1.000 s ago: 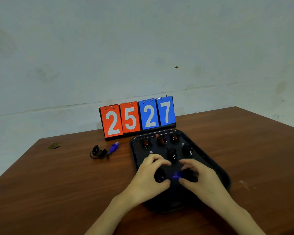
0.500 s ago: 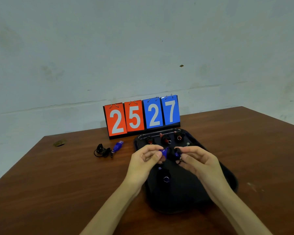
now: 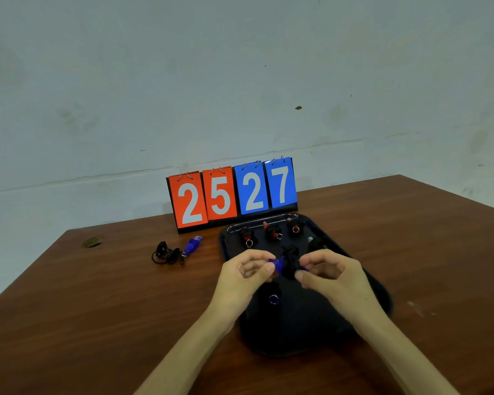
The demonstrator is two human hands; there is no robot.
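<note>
Nearest the camera, two bare forearms reach in from the bottom edge over a brown wooden table (image 3: pixel 97 295). The left hand (image 3: pixel 240 276) and the right hand (image 3: pixel 334 276) meet above the middle of a black tray (image 3: pixel 380 289). The left hand's thumb and forefinger pinch one end of a blue whistle (image 3: pixel 277 264), with the other fingers curled in. The right hand's thumb and fingertips pinch the black cord (image 3: pixel 291 260) bunched at the whistle's other end. Whistle and cord are held up off the tray, between the two hands. Just below them a second blue piece with a ring (image 3: pixel 273 298) lies on the tray floor. Three red whistles (image 3: pixel 273 232) sit in a row along the tray's far end, and a dark one (image 3: pixel 314 243) lies just beyond the right hand. Left of the tray, on the bare wood, lies another blue whistle with cord (image 3: pixel 193 245). Behind everything a flip scoreboard (image 3: pixel 231 195) reads 25 in orange and 27 in blue, against a pale wall.
</note>
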